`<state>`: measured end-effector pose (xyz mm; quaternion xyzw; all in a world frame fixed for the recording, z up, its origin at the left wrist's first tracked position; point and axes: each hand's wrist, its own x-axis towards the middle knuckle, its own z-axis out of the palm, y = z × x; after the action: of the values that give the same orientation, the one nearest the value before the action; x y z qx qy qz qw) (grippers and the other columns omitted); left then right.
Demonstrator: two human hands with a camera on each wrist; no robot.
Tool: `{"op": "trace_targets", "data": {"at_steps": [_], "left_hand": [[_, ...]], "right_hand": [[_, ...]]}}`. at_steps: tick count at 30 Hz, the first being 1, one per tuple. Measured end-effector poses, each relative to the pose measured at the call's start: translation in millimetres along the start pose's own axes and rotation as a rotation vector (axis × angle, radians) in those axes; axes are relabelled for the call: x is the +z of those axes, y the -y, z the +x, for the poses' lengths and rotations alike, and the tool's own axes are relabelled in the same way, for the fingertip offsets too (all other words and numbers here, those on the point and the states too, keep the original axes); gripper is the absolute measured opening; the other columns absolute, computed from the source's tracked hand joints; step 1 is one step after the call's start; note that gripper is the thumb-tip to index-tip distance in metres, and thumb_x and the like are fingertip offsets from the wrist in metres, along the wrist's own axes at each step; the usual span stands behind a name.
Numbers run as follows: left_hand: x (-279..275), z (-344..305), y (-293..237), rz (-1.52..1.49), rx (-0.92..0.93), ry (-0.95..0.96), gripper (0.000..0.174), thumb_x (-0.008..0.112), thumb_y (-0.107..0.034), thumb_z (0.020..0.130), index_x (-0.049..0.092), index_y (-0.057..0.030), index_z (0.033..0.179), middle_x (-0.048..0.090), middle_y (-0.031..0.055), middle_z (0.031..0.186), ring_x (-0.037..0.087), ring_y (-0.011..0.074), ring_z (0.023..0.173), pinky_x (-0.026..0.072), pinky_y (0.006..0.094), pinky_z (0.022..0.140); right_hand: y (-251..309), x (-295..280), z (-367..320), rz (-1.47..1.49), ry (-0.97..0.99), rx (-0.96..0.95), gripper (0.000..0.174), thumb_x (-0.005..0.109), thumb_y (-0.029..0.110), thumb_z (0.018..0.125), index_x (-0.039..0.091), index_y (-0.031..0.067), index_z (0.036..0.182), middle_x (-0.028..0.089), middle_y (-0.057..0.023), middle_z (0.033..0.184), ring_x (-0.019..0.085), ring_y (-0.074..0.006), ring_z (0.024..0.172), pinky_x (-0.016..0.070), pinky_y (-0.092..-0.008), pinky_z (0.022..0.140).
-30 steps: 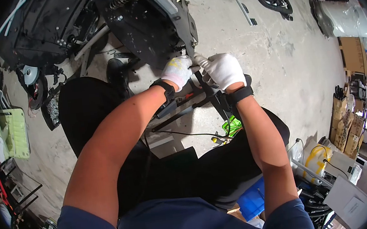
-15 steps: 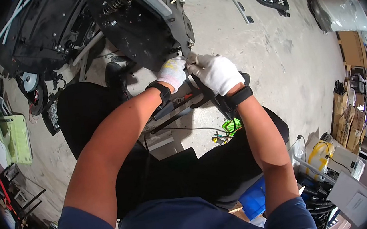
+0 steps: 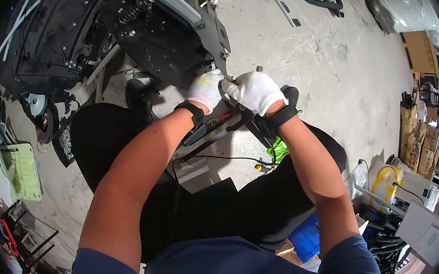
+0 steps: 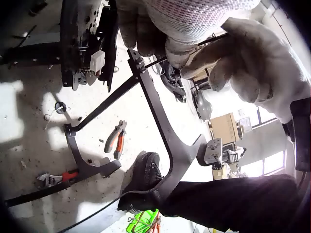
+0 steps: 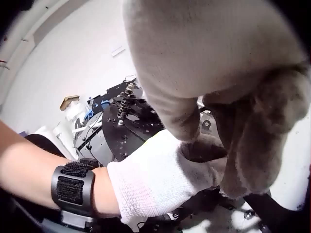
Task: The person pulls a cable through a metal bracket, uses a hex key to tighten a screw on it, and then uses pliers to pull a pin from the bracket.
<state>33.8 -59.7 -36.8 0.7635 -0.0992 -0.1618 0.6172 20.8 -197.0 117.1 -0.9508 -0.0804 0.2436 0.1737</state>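
Observation:
My white-gloved left hand and gloved right hand meet at the lower end of a black vehicle chassis. A thin dark rod runs between them in the left wrist view. My left fingers curl over its middle at the top of a black metal frame. The right thumb and fingers pinch the rod farther right. A small grey tip sticks up past the right knuckles. In the right wrist view the gloves cover the grip point.
Orange-handled pliers and a red-handled tool lie on the floor by a black shoe. A bright green tray sits near the right knee. A coil spring stands on the chassis. Cartons line the right side.
Both hands have shifted slightly left in the head view, and the chassis has shifted with them. The right hand has turned, and a grey tip now shows above its knuckles.

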Motion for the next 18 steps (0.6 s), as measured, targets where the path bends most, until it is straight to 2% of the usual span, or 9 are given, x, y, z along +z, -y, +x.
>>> {"op": "trace_targets", "data": {"at_steps": [2, 4, 7, 9, 11, 12, 13, 15, 18], "left_hand": [[-7, -3, -37, 0.534, -0.135, 0.161, 0.017, 0.058, -0.017, 0.076, 0.063, -0.0075, 0.090, 0.062, 0.0148, 0.091, 0.059, 0.0272, 0.083, 0.0466, 0.0328, 0.072], [-6, -9, -36, 0.569, -0.030, 0.093, 0.019, 0.061, -0.019, 0.074, 0.064, -0.0080, 0.089, 0.062, 0.0150, 0.091, 0.059, 0.0269, 0.083, 0.0465, 0.0326, 0.073], [-8, -11, -35, 0.619, 0.116, 0.013, 0.018, 0.062, -0.017, 0.073, 0.064, -0.0074, 0.088, 0.061, 0.0139, 0.093, 0.059, 0.0272, 0.082, 0.0463, 0.0320, 0.073], [-10, -16, -39, 0.288, 0.060, 0.043, 0.014, 0.059, -0.013, 0.077, 0.064, -0.0071, 0.088, 0.061, 0.0121, 0.092, 0.059, 0.0285, 0.083, 0.0464, 0.0325, 0.074], [-2, -10, -7, 0.039, 0.056, 0.036, 0.013, 0.057, -0.013, 0.079, 0.064, -0.0066, 0.089, 0.062, 0.0114, 0.092, 0.058, 0.0289, 0.083, 0.0463, 0.0325, 0.074], [1, -7, 5, -0.211, 0.050, 0.028, 0.013, 0.056, -0.012, 0.081, 0.064, -0.0062, 0.089, 0.062, 0.0108, 0.091, 0.058, 0.0293, 0.082, 0.0461, 0.0325, 0.074], [-3, -11, -13, -0.210, 0.048, 0.033, 0.013, 0.056, -0.012, 0.081, 0.064, -0.0062, 0.089, 0.062, 0.0108, 0.091, 0.058, 0.0293, 0.082, 0.0461, 0.0325, 0.074], [-10, -20, -48, 0.393, 0.156, 0.012, 0.016, 0.057, -0.017, 0.083, 0.065, -0.0054, 0.091, 0.062, 0.0110, 0.091, 0.058, 0.0291, 0.082, 0.0457, 0.0325, 0.073], [-14, -18, -59, 0.396, 0.088, 0.068, 0.021, 0.058, -0.022, 0.083, 0.064, -0.0040, 0.092, 0.062, 0.0118, 0.090, 0.058, 0.0299, 0.083, 0.0453, 0.0336, 0.074]], "right_hand": [[2, -3, 0, 0.052, 0.013, -0.054, 0.050, 0.044, 0.049, 0.084, 0.068, 0.0067, 0.071, 0.062, -0.0195, 0.067, 0.062, -0.0342, 0.073, 0.0488, -0.0400, 0.070], [14, -13, -2, 0.319, 0.089, 0.223, 0.050, 0.045, 0.047, 0.084, 0.068, 0.0060, 0.067, 0.060, -0.0202, 0.063, 0.061, -0.0335, 0.073, 0.0487, -0.0393, 0.071], [15, -14, 2, 0.071, 0.079, 0.138, 0.046, 0.044, 0.040, 0.085, 0.067, 0.0039, 0.070, 0.061, -0.0202, 0.067, 0.062, -0.0337, 0.073, 0.0491, -0.0385, 0.070], [5, 0, 5, 0.062, 0.010, 0.076, 0.040, 0.045, 0.035, 0.085, 0.067, 0.0037, 0.073, 0.062, -0.0198, 0.071, 0.062, -0.0335, 0.074, 0.0495, -0.0383, 0.069], [6, 0, 0, 0.057, -0.061, 0.017, 0.034, 0.047, 0.030, 0.084, 0.066, 0.0035, 0.077, 0.063, -0.0194, 0.074, 0.063, -0.0333, 0.074, 0.0499, -0.0381, 0.068], [13, -11, -7, -0.152, -0.048, -0.041, 0.027, 0.049, 0.026, 0.082, 0.066, 0.0044, 0.080, 0.063, -0.0187, 0.078, 0.063, -0.0332, 0.075, 0.0504, -0.0386, 0.067], [16, -17, -11, -0.362, -0.034, -0.097, 0.022, 0.051, 0.022, 0.080, 0.065, 0.0053, 0.084, 0.064, -0.0180, 0.082, 0.063, -0.0330, 0.075, 0.0508, -0.0391, 0.066], [9, -18, -7, -0.386, -0.069, -0.130, 0.020, 0.052, 0.020, 0.078, 0.065, 0.0063, 0.084, 0.064, -0.0171, 0.082, 0.064, -0.0327, 0.075, 0.0511, -0.0396, 0.066], [1, -16, -5, -0.435, -0.150, -0.183, 0.017, 0.054, 0.017, 0.076, 0.065, 0.0073, 0.084, 0.064, -0.0156, 0.081, 0.064, -0.0320, 0.075, 0.0514, -0.0402, 0.064]]}}
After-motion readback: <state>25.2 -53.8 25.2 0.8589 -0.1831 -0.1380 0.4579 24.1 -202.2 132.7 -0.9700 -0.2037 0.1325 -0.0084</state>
